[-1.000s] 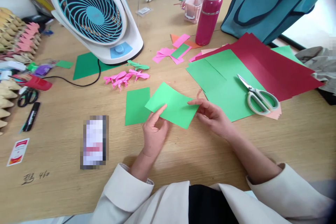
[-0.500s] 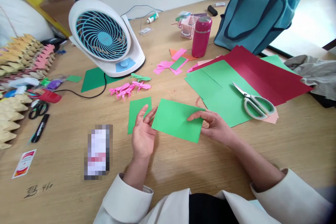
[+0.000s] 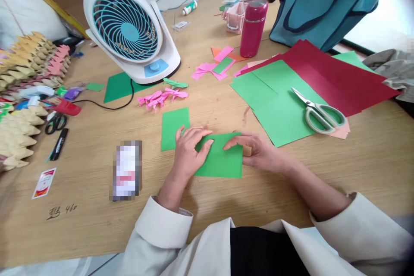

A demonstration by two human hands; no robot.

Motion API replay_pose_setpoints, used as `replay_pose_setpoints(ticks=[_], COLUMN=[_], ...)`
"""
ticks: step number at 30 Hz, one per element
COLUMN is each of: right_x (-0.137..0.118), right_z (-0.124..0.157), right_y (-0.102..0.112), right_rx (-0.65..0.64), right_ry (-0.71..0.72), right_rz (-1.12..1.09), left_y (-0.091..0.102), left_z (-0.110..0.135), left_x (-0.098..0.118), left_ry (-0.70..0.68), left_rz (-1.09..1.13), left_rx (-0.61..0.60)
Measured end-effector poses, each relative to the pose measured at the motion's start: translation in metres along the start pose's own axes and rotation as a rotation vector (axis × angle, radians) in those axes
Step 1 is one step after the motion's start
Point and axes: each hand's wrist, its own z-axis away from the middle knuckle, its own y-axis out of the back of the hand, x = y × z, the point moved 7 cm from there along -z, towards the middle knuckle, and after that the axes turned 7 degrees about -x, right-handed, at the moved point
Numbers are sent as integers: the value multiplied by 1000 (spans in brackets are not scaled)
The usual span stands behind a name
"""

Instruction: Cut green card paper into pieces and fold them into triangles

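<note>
A small green paper sheet (image 3: 223, 161) lies flat on the wooden table (image 3: 291, 181) in front of me. My left hand (image 3: 189, 153) rests on its left part with fingers stretched flat. At the sheet's right edge my right hand (image 3: 258, 151) presses down, its fingers extended over the paper. A second green piece (image 3: 173, 125) lies just left of and behind my left hand.
Large green sheets (image 3: 278, 103) and red sheets (image 3: 333, 77) lie at right with scissors (image 3: 320, 112) on them. Behind stand a white fan (image 3: 129, 30), a pink bottle (image 3: 254, 28) and a blue bag (image 3: 326, 0). Pink folded pieces (image 3: 161, 97), a phone (image 3: 127, 170) and folded paper rows (image 3: 19, 95) fill the left.
The green sheet was held up between both hands; now it lies flat on the table with both hands pressing on it. The camera view shifted slightly.
</note>
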Motion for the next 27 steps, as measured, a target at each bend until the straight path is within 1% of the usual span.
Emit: replay_pose_setpoints(ticks=[3, 6, 9, 12, 16, 19, 21, 23, 27], right_x=[1, 1, 3, 5, 5, 5, 7, 8, 7], right_z=[0, 1, 3, 5, 8, 10, 9, 8, 3], right_y=[1, 7, 12, 9, -1, -3, -3, -3, 3], right_rx=[-8, -17, -39, -124, -289, -332, -335, -309, -173], right_ry=[20, 48, 35, -30, -99, -129, -142, -152, -119], right_rz=[33, 77, 70, -23, -106, -108, -116, -120, -80], left_y=[-6, -12, -17, -23, -34, -37, -36, -34, -30], left_z=[0, 1, 2, 4, 6, 7, 7, 7, 6], left_x=[-3, -5, -6, -6, -6, -11, -14, -14, -11], left_ry=[6, -20, -34, -32, -26, 34, 63, 70, 59], left_rz=[16, 63, 137, 224, 380, 508, 556, 569, 568], left_rx=[-43, -84, -117, -169, -294, -329, -319, -309, -283])
